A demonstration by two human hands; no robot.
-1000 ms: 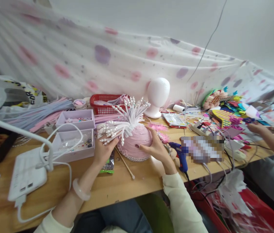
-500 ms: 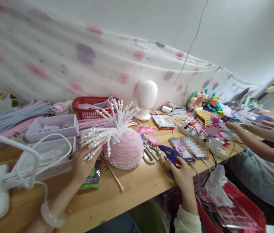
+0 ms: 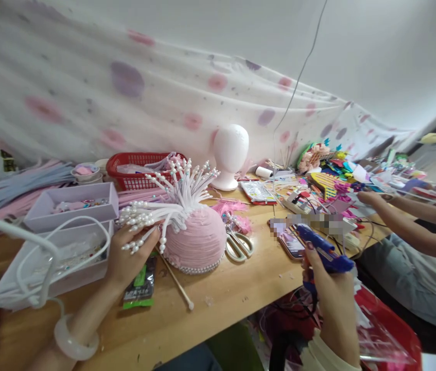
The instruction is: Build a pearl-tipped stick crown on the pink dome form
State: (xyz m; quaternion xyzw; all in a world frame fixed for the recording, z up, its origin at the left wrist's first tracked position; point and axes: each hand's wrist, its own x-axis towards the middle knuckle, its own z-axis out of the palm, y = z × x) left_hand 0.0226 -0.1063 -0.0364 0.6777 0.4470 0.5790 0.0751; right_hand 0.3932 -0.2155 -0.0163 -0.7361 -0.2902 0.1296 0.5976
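Note:
A pink thread-wrapped dome [image 3: 196, 239], edged with a row of small pearls, rests on the wooden table. White fuzzy stems [image 3: 181, 208] tipped with pearls fan out from its top. My left hand [image 3: 125, 263] has its fingers curled around the drooping stems on the left side, partly hidden by the pearls. On the right, my right hand [image 3: 333, 301] grips a blue hot glue gun [image 3: 324, 250] by its handle, held over the table's edge. A thin stick [image 3: 178, 283], scissors [image 3: 239, 247] and a black-and-green packet [image 3: 140, 286] lie around the dome.
White trays [image 3: 71, 206] of beads and a red basket [image 3: 144, 180] stand at the left. Behind is a white foam head [image 3: 231, 154]. A phone [image 3: 293, 245] and power strip lie at right. Another person's arms [image 3: 406, 221] reach in beyond. A white lamp cord arches front left.
My right hand has taken the glue gun up from beside the phone and moved it right, toward me. My left hand stays at the stems. The view has shifted slightly.

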